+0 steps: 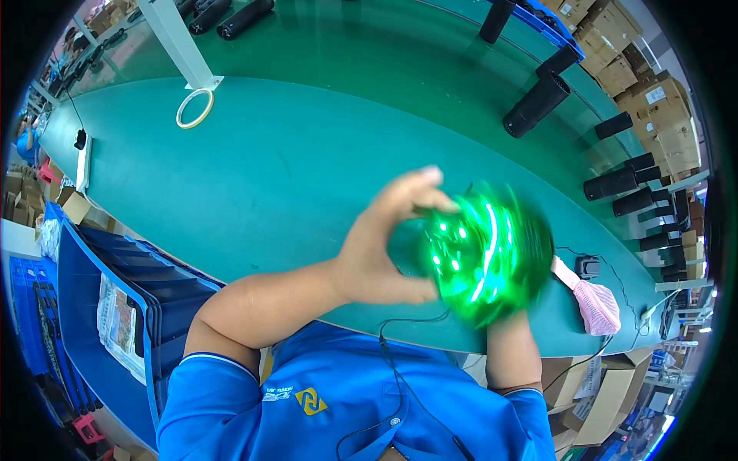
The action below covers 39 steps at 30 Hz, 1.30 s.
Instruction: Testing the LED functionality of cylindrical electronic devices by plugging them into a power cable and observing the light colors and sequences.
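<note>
A round dark device (492, 253) glowing with green lights is held up over the near edge of the green table (292, 169); it is blurred by motion. My left hand (380, 246) curls around its left side, thumb below and fingers over the top. My right hand is hidden behind the device; only the right forearm (511, 349) shows beneath it, rising to the device's underside. A thin black cable (392, 361) runs down across my blue shirt.
A tape ring (194, 108) lies by a white post (181, 42) at the far left. Several black cylinders (536, 105) stand along the far right of the table. A pink mesh pouch (596, 303) and a small black box (588, 266) lie right of the device. Cardboard boxes (653, 107) stack behind; blue crates (115, 292) at left.
</note>
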### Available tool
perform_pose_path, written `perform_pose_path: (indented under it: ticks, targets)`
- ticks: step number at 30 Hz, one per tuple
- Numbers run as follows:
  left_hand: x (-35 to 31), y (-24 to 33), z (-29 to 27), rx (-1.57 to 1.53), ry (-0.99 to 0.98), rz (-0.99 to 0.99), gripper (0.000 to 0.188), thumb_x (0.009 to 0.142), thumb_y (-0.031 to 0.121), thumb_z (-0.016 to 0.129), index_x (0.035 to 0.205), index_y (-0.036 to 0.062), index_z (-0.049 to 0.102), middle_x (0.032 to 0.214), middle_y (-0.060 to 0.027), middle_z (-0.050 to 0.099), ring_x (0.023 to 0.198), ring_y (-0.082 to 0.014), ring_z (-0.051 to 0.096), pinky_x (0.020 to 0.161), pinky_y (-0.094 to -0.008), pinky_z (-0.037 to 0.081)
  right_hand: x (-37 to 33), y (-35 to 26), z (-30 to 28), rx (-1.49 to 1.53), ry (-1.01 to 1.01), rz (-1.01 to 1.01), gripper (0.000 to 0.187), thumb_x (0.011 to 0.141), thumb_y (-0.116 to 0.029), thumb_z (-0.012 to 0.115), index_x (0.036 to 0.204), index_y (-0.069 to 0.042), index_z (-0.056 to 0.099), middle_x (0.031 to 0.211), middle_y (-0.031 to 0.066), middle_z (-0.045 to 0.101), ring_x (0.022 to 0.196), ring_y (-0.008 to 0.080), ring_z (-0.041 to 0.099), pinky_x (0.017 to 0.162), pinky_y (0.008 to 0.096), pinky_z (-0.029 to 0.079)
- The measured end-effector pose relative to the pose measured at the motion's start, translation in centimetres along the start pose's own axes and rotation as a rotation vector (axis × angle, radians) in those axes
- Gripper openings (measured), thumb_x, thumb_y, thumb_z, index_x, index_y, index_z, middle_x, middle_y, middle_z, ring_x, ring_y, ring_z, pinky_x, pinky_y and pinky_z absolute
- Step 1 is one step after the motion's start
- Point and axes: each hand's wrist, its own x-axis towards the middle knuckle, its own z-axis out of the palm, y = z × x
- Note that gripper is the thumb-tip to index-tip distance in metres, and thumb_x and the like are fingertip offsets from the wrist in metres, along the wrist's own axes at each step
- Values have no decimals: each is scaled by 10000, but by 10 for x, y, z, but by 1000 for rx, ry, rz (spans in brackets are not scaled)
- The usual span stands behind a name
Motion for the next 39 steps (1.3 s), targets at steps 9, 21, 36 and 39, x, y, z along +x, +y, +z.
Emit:
perform_pose_path:
  ticks: [9, 21, 36, 39]
  targets:
    - [6, -6, -6, -409, 255, -526, 731, 714, 49, 687, 1339, 40, 306, 1176, -150, 550, 984, -213, 578, 877, -323, 456, -11, -12, 10, -590, 76, -616, 178, 833, -80, 602, 998, -13, 617, 889, 100, 645, 735, 224, 601, 666, 312, 480]
    - [29, -17, -34, -605, 301, -338, 553, 763, 230, 620, 1230, 21, 411, 1041, -164, 575, 815, -227, 614, 668, -323, 533, -15, -5, -36, 335, 75, -185, 145, 839, -140, 617, 956, -63, 578, 817, 55, 635, 654, 117, 565, 607, 288, 451]
    - [3, -27, -3, -388, 106, -348, 694, 767, 257, 622, 1357, 74, 306, 996, -161, 570, 833, -240, 605, 697, -343, 531, -28, 1, 5, -245, -331, -137, 116, 884, -160, 553, 878, -45, 542, 674, 73, 575, 593, 210, 528, 565, 331, 418]
    - [16, -21, -27, -755, 125, -423, 661, 778, 246, 619, 1343, 74, 321, 993, -160, 576, 828, -236, 602, 711, -350, 530, -30, 14, -18, -90, 42, -173, 120, 907, -154, 525, 899, -36, 543, 696, 51, 589, 608, 177, 526, 567, 309, 423]
